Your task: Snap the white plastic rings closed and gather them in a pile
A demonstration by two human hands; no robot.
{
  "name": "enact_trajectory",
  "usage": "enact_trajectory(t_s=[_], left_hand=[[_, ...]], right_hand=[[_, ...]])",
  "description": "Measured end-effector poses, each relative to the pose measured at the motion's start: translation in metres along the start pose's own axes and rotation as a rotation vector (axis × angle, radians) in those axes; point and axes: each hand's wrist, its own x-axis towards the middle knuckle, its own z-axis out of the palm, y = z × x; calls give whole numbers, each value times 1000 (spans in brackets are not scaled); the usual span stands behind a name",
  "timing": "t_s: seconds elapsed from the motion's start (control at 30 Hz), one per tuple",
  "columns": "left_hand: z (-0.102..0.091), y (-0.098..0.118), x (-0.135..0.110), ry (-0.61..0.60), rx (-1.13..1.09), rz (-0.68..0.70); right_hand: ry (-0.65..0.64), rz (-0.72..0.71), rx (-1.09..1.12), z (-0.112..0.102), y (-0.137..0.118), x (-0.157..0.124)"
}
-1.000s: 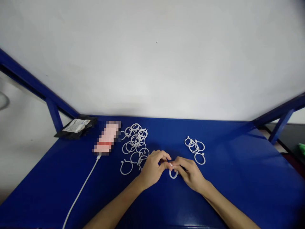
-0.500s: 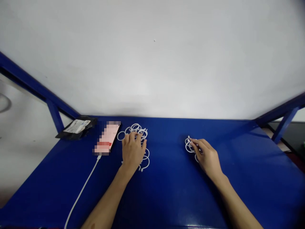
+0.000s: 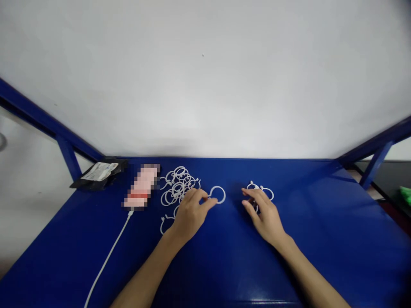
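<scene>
Just left of the frame's centre-right, a slim white ring [image 3: 225, 195] with a smooth, plastic-looking surface hung from the left hand [image 3: 191, 214], its round loop pointing to the right. The left grip was pinched on it between thumb and fingers. Right of the centre, the right hand [image 3: 265, 216] held its grip moderately wide, thumb and fingertips apart with nothing visible between them. The worktop [image 3: 231, 265] beneath was glossy, flat and blue.

Half a second before, the left hand had lain over the left pile of rings [image 3: 178, 188] and the right had pinched at the right group of rings [image 3: 272, 195]; since then the left had come away rightward with a ring, and the right had parted its fingers.

The left hand hid the lower right of its pile, and the right hand covered much of its group. Left of the pile lay a pixelated phone [image 3: 141, 186] with a white cable [image 3: 109, 256] running to the bottom edge. A crinkled black bag [image 3: 93, 185] with a pale label [image 3: 100, 171] sat farther left, near a blue bar [image 3: 35, 117]. A pale wall [image 3: 205, 94] filled the upper frame.
</scene>
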Motion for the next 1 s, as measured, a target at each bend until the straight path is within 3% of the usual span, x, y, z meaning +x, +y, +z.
enact_trajectory(t_s=[0.13,0.33,0.57,1.0], left_hand=[[6,16,-7,-135,-137,129],[6,23,-6,-189,-217,111],[10,24,-3,-58,-216,74],[12,24,-6,15,-224,-7]], right_hand=[[-200,73,217,14,-15,-7],[-188,105,318,23,-14,-12],[-161,197,376,20,-19,-10],[-240,33,443,25,-22,-15]])
